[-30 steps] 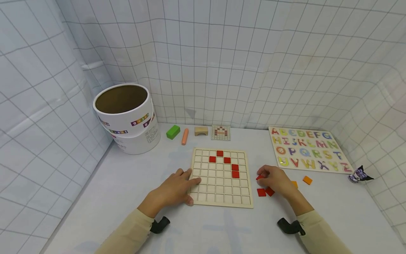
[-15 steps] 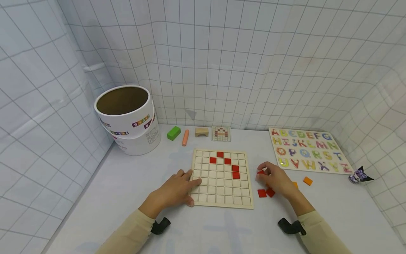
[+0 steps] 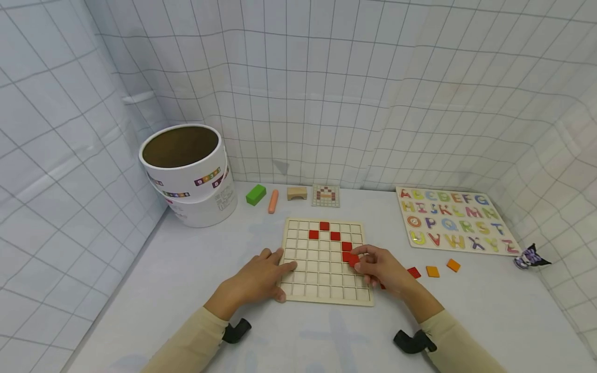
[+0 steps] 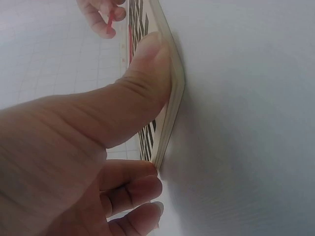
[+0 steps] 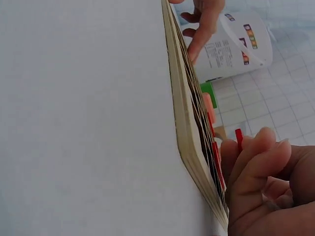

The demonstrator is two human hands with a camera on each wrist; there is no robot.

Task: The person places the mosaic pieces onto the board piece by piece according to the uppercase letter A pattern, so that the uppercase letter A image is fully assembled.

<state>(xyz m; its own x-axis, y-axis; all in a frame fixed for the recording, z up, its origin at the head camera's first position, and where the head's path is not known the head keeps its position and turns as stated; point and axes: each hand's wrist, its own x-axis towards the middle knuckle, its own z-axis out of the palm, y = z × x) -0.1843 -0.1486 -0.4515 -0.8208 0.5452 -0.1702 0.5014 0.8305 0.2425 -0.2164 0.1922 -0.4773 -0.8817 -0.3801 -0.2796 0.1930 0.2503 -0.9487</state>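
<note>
A square wooden grid board (image 3: 310,291) lies on the table, with several red square tiles set in its upper cells. My left hand (image 3: 255,278) rests at its left edge, index finger stretched over the grid, thumb (image 4: 152,59) on the front border. Between thumb and fingertips, my right hand (image 3: 384,269) pinches a red square tile (image 3: 354,261) over the right side of the board, just below the two stacked red tiles (image 3: 346,251). Seen from the right wrist, that tile stands tilted, edge-on. A loose red tile (image 3: 413,272) lies right of the hand; another is mostly hidden under it.
Two orange tiles (image 3: 432,272) lie at the right, below the alphabet board (image 3: 494,244). A small figurine (image 3: 529,257) stands beyond. Along the back are a patterned card (image 3: 325,196), wooden arch block (image 3: 297,194), orange stick (image 3: 273,201), green block (image 3: 256,195) and white bucket (image 3: 205,207).
My right hand has lifted a red tile from the loose pile and moved it left over the board, uncovering another red tile and an orange one. My left hand has stayed put.
</note>
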